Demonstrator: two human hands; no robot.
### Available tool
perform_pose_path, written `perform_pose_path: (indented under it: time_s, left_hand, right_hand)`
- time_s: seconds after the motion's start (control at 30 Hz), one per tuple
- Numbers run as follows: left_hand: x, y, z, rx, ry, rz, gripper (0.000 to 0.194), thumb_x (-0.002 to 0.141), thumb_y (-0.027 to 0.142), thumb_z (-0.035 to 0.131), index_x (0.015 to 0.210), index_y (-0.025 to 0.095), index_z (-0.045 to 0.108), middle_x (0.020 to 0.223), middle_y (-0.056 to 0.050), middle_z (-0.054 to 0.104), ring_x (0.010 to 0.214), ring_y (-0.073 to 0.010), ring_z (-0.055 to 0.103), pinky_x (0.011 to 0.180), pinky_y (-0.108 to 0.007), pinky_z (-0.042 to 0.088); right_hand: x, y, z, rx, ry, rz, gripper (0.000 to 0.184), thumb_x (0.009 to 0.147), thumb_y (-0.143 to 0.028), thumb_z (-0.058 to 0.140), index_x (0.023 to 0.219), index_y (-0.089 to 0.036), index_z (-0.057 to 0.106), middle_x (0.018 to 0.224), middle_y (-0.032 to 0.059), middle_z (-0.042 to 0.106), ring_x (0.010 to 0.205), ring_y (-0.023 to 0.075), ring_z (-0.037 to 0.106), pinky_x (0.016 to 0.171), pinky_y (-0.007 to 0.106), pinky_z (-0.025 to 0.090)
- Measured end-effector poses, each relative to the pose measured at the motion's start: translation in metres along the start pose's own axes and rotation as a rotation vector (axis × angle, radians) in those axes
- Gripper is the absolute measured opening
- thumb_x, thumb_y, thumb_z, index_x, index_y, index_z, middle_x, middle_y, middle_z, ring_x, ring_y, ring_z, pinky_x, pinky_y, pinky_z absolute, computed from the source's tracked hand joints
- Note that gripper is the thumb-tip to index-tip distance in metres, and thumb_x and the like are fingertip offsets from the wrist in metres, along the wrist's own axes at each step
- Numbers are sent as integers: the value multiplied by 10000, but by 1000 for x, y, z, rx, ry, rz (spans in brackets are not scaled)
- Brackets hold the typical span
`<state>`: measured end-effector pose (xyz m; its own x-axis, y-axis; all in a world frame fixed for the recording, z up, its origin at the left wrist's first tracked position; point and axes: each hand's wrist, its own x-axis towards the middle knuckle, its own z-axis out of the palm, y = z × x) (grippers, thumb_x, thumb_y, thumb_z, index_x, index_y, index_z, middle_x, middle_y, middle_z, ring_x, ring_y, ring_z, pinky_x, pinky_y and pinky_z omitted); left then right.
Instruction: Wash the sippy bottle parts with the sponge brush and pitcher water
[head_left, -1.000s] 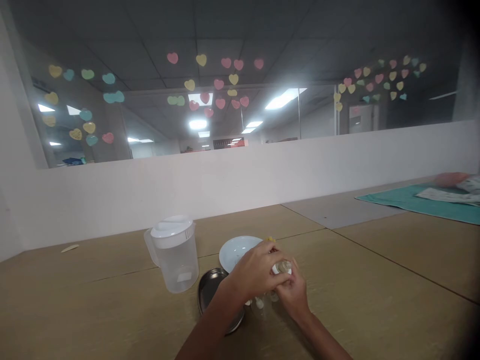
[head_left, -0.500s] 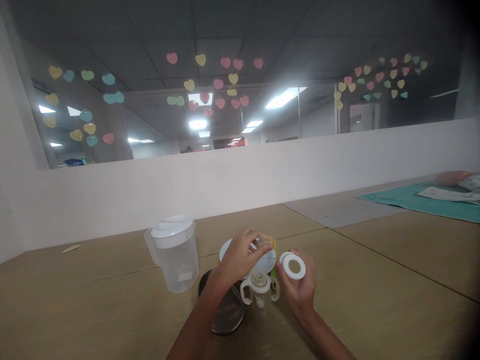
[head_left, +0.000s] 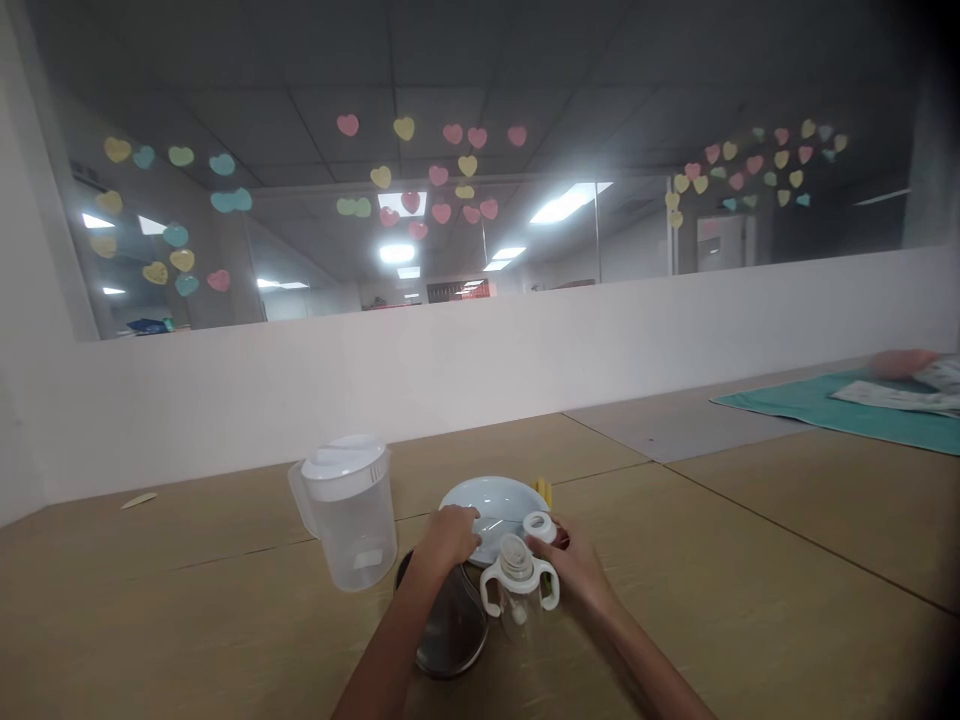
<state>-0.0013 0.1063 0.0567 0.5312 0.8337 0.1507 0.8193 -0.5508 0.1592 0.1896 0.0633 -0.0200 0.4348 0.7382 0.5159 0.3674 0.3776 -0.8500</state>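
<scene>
A clear baby bottle (head_left: 519, 605) with two white handles stands uncapped on the table, a pale round piece in its mouth. Just behind and right of it, my right hand (head_left: 576, 562) grips a white bottle collar (head_left: 538, 526) with a hole in its middle. My left hand (head_left: 448, 535) is over the left side of a pale blue bowl (head_left: 459, 492), fingers curled down; what they hold, if anything, is hard to make out. Something clear shows in the bowl beside those fingertips. Below my left forearm lies a dark metal dish (head_left: 456, 635), partly hidden.
A lidded clear plastic pitcher (head_left: 354, 535) stands to the left. Something yellow (head_left: 544, 490) shows at the bowl's right edge. Far right, another person's blurred hand (head_left: 904, 362) is over a teal cloth (head_left: 892, 415). A white wall (head_left: 480, 370) borders the table.
My left hand has moved left and down from above the bottle to the bowl. My right hand has shifted left, bringing the collar closer to the bottle mouth.
</scene>
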Motion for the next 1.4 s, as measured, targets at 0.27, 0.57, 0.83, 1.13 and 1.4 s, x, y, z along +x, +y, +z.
perform_pose_path:
  time_s: [0.27,0.57,0.83,1.13,1.4]
  left_hand:
    - [-22,23,-45,-357,-112,291,408,853,462,437,1155,228,582,1124,-34,635,983,-166,590,836,-250,450]
    - [-33,39,-53,-338,-98,360,294,695,355,624,957,229,668,960,-10,657,892,-180,582,742,-249,429]
    - [-33,36,-51,-222,-126,344,497,616,368,686,1101,280,624,1013,-11,641,902,-204,574,725,-255,423]
    - [-30,19,-63,-480,159,290,414,797,424,537,1151,218,597,1080,-49,636,898,-181,575,799,-276,441]
    - [-11,18,-48,-488,447,105,362,876,377,413,1131,188,587,1085,-65,610,852,-166,585,829,-294,437]
  right_hand:
    - [-4,-8,3,335,-212,271,408,568,-269,701,949,-132,651,708,37,691,629,197,632,534,296,494]
    - [-5,-13,3,321,-190,392,478,510,-326,764,930,-144,626,802,74,707,727,227,651,603,302,504]
    - [-3,-2,5,373,-215,405,521,488,-352,779,943,-166,608,813,80,704,744,248,649,622,322,496]
    - [-4,3,9,124,-339,263,507,603,-478,671,983,-148,617,761,41,671,648,188,596,597,292,453]
    - [-11,-7,0,-421,-383,92,530,771,-609,436,1071,-194,576,845,68,687,802,249,630,703,314,426]
